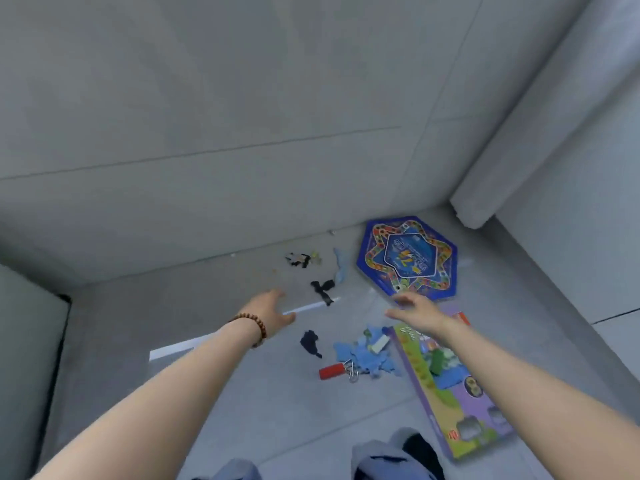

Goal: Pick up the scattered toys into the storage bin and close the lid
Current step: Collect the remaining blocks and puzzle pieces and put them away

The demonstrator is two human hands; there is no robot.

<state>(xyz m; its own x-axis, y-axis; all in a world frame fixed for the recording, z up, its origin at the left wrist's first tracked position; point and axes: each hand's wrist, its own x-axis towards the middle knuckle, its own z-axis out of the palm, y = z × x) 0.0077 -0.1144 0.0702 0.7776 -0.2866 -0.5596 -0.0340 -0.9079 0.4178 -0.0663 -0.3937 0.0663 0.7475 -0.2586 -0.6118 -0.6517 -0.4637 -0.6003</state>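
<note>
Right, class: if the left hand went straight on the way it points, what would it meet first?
Most likely the small black toy on the floor just beyond the left hand. The hand's height is unclear, so it might pass over it.

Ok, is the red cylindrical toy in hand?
No, the red cylindrical toy lies on the floor, untouched by left hand or right hand.

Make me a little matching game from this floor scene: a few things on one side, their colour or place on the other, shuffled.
Things:
1 hexagonal board
2 long box
3 small cylinder
4 left hand

Descriptions:
a red
b bead bracelet at its wrist
c dark blue, farthest from the person
d partly under the right forearm

Pairs: 1-c, 2-d, 3-a, 4-b.
</note>
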